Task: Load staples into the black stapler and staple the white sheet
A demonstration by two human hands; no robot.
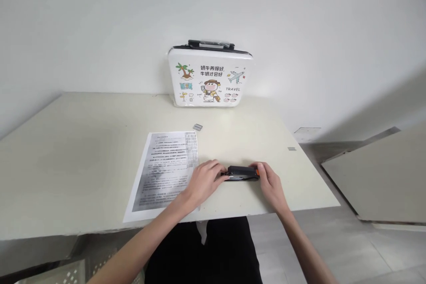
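A black stapler with an orange patch at its right end lies sideways between my two hands, just above or on the table. My left hand grips its left end, fingers and thumb closed around it. At the other end, my right hand holds the stapler by the orange part. Printed sheets of paper lie to the left, and my left wrist passes over their right edge. Beyond the top of the paper sits a small grey block of staples.
A white case with cartoon prints and a black handle stands upright at the back, near the wall. A small grey strip lies by the right edge of the pale table. A pale panel is at the far right.
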